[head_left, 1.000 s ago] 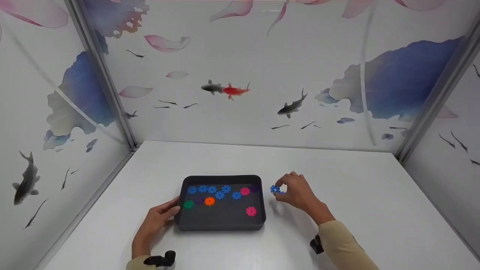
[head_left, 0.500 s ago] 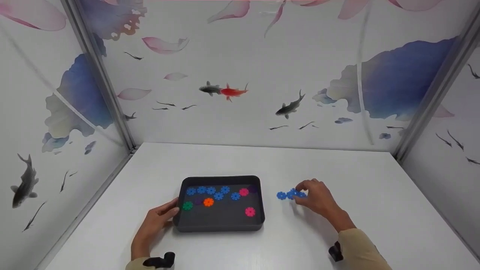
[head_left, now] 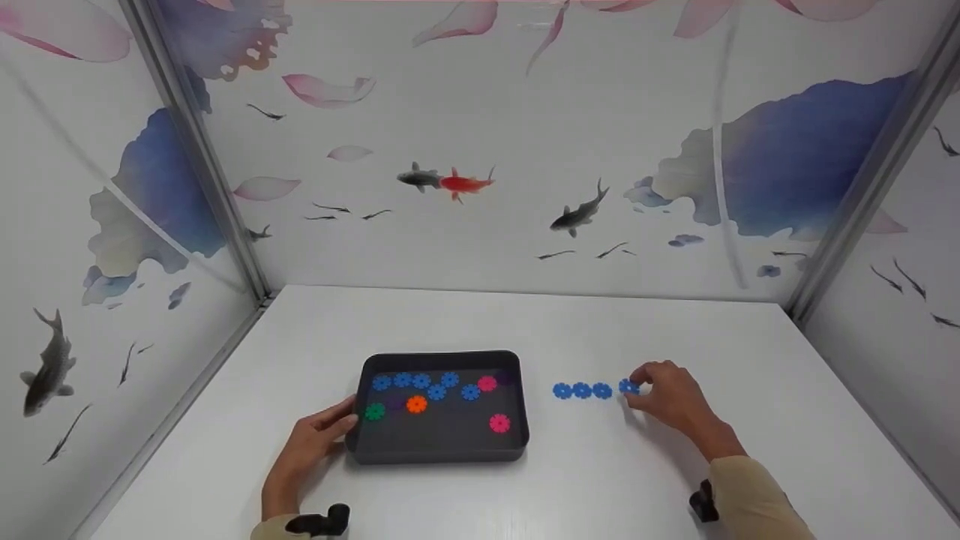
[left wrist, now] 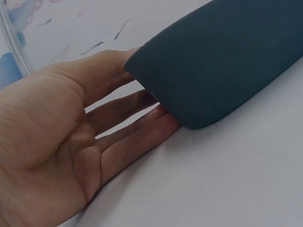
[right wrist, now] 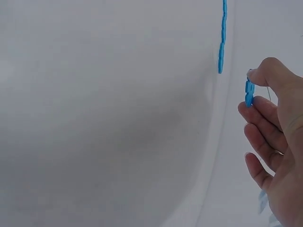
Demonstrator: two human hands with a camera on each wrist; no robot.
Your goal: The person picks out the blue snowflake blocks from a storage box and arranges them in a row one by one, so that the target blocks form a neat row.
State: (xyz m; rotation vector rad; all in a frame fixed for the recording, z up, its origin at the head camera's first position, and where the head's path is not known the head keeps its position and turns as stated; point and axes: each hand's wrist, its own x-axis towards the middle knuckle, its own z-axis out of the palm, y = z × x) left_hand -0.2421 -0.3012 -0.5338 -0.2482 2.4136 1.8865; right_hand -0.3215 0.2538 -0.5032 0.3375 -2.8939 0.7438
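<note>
My left hand [head_left: 311, 450] holds the left side of a dark grey tray [head_left: 442, 455]. In the left wrist view its thumb reaches the rim of the tray [left wrist: 213, 71] while the other fingers lie against the outer wall. My right hand [head_left: 675, 401] pinches a blue snowflake building disc [head_left: 627, 386] between thumb and fingers, on the right of the table. The right wrist view shows this disc [right wrist: 249, 90] edge-on at the fingertips. Just left of it, three more blue discs [head_left: 582, 391] lie in a row on the table, apart from the held one.
Several blue discs [head_left: 403, 380] are in the tray, with pink [head_left: 499, 424], orange [head_left: 416, 404], green [head_left: 375, 411] and dark purple ones. White patterned panels [head_left: 450, 247] enclose the white table [head_left: 420, 319] at the back and sides.
My right hand has moved right, away from the tray, with a blue disc in its fingers. The row of blue discs has come into full view. The left hand stays on the tray.
</note>
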